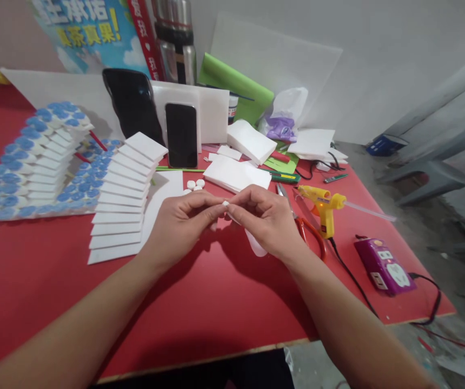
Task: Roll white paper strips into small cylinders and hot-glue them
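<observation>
Above the red table [200, 319], both hands meet and pinch a thin white paper strip [257, 244]. Between the thumbs its end looks like a small white roll [225, 203]. My left hand [181, 224] has thumb and index finger closed on that rolled end. From under my right hand [268, 219], also closed in a pinch, the strip's loose tail hangs down. Several small white rolls [194, 185] lie just beyond my left fingers. A fanned stair of white cards [121, 210] stands left of that hand, joined by a curved piece with blue-and-white rolls [9, 183].
Right of my hands lie orange-handled scissors [317, 237], a yellow glue gun [321, 202] and a purple power socket [386, 267] with cords. Behind are white paper stacks [236, 174], a green cutter [285, 177], a phone [181, 135] and a steel flask [175, 43].
</observation>
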Tool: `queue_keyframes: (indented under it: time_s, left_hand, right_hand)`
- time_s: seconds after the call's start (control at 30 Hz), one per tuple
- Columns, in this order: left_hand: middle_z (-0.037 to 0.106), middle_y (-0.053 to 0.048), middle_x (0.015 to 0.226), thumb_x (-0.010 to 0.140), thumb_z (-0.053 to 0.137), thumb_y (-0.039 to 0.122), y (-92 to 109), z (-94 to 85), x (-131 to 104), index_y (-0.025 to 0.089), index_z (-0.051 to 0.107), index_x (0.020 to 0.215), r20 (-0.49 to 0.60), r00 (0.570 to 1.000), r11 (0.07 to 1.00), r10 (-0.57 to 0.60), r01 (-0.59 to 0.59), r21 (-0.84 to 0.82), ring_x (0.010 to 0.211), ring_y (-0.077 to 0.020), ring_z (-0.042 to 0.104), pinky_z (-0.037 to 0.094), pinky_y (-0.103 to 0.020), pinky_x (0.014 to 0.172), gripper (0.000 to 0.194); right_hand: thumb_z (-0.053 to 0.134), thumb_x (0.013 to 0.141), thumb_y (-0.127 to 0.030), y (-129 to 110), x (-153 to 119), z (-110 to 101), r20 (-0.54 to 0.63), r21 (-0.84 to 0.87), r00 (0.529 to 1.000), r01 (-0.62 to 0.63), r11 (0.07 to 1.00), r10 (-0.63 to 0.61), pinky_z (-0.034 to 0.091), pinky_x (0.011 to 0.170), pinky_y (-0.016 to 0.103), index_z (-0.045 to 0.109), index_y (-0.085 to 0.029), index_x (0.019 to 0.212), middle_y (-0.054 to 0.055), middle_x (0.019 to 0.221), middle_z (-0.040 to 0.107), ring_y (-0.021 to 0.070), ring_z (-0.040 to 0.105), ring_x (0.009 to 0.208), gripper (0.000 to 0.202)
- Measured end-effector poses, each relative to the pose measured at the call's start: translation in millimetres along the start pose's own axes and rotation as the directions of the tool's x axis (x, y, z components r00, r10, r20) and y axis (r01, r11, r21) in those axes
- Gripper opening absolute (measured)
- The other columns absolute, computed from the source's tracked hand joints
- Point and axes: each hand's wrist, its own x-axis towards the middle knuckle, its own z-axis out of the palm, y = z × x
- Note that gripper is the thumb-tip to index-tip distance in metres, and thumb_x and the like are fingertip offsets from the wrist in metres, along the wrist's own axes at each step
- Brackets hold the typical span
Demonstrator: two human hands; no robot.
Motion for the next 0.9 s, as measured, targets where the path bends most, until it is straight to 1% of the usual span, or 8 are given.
queue_keyframes:
  time_s: [0.17, 0.27, 0.33, 0.4, 0.47, 0.6, 0.77, 0.9]
  left_hand:
    - [0.069, 0.000, 0.072, 0.088, 0.075, 0.028, -2, -2.9, 2, 0.022, 0.078, 0.078, -0.040, 0.999, 1.000, 0.002, -0.004, -0.028, 0.062, -0.0125, 0.056, 0.045, -0.026, 0.059, 0.012]
    - [0.067, 0.000, 0.067, 0.088, 0.075, 0.029, -3, -3.9, 3, 0.022, 0.078, 0.077, 0.002, 0.999, 0.989, -0.040, 0.040, -0.140, 0.057, -0.0125, 0.054, 0.047, -0.027, 0.057, 0.013]
    - [0.070, -0.001, 0.069, 0.088, 0.075, 0.028, -3, -3.6, 3, 0.023, 0.079, 0.079, 0.031, 0.998, 0.978, -0.063, 0.068, -0.199, 0.061, -0.0149, 0.060, 0.051, -0.030, 0.061, 0.010]
    - [0.072, -0.002, 0.071, 0.086, 0.076, 0.026, -2, -3.0, 3, 0.023, 0.080, 0.081, 0.036, 0.996, 0.976, -0.078, 0.083, -0.203, 0.066, -0.0176, 0.066, 0.055, -0.032, 0.066, 0.008]
    - [0.072, -0.001, 0.068, 0.087, 0.075, 0.027, 0, -2.5, 3, 0.023, 0.080, 0.082, 0.044, 0.995, 0.978, -0.093, 0.099, -0.183, 0.064, -0.0177, 0.067, 0.056, -0.032, 0.065, 0.009]
    - [0.071, 0.000, 0.066, 0.089, 0.073, 0.030, 1, -2.2, 2, 0.023, 0.081, 0.082, 0.004, 0.995, 0.987, -0.097, 0.097, -0.131, 0.057, -0.0147, 0.063, 0.053, -0.028, 0.056, 0.012]
    - [0.075, -0.001, 0.075, 0.084, 0.077, 0.029, -1, 1.9, 1, 0.023, 0.081, 0.079, -0.118, 0.990, 0.996, -0.083, 0.077, -0.052, 0.068, -0.0163, 0.065, 0.052, -0.028, 0.061, 0.009]
    - [0.077, -0.002, 0.078, 0.081, 0.080, 0.030, -6, 9.0, -2, 0.023, 0.082, 0.082, -0.196, 0.975, 0.992, -0.104, 0.089, -0.085, 0.073, -0.0175, 0.066, 0.052, -0.029, 0.066, 0.007]
  right_hand:
    - [0.073, 0.091, -0.050, 2, 5, -11, 0.140, 0.299, 0.968, -0.243, 0.923, 0.210, 0.060, 0.068, 0.035, 0.065, -0.022, 0.094, 0.003, 0.082, 0.075, 0.0205, 0.074, 0.069, 0.029]
    - [0.062, 0.094, -0.063, 6, 10, -18, 0.360, 0.448, 0.857, -0.505, 0.738, 0.369, 0.063, 0.068, 0.042, 0.061, -0.023, 0.106, 0.007, 0.086, 0.078, 0.0253, 0.076, 0.072, 0.042]
    - [0.060, 0.096, -0.061, 8, 12, -19, 0.521, 0.455, 0.765, -0.624, 0.635, 0.378, 0.064, 0.070, 0.043, 0.061, -0.021, 0.111, 0.010, 0.090, 0.078, 0.0255, 0.076, 0.075, 0.043]
    - [0.063, 0.096, -0.056, 8, 12, -16, 0.611, 0.451, 0.721, -0.656, 0.605, 0.326, 0.065, 0.071, 0.042, 0.062, -0.019, 0.117, 0.009, 0.093, 0.079, 0.0232, 0.075, 0.075, 0.043]
    - [0.070, 0.093, -0.050, 7, 10, -13, 0.599, 0.469, 0.750, -0.613, 0.636, 0.281, 0.065, 0.069, 0.039, 0.063, -0.019, 0.122, 0.005, 0.089, 0.077, 0.0190, 0.071, 0.068, 0.043]
    - [0.082, 0.085, -0.039, 6, 8, -9, 0.397, 0.408, 0.868, -0.458, 0.789, 0.299, 0.059, 0.060, 0.030, 0.063, -0.019, 0.124, -0.001, 0.078, 0.073, 0.0130, 0.062, 0.057, 0.048]
    - [0.076, 0.088, -0.043, 6, 4, -3, 0.103, 0.040, 0.959, -0.270, 0.962, 0.264, 0.046, 0.053, 0.026, 0.064, -0.019, 0.099, -0.001, 0.070, 0.070, 0.0125, 0.060, 0.052, 0.029]
    - [0.069, 0.090, -0.032, 5, -4, 8, -0.089, -0.387, 0.996, -0.033, 0.921, -0.002, 0.035, 0.054, 0.027, 0.057, -0.022, 0.080, -0.001, 0.065, 0.062, 0.0129, 0.051, 0.056, 0.018]
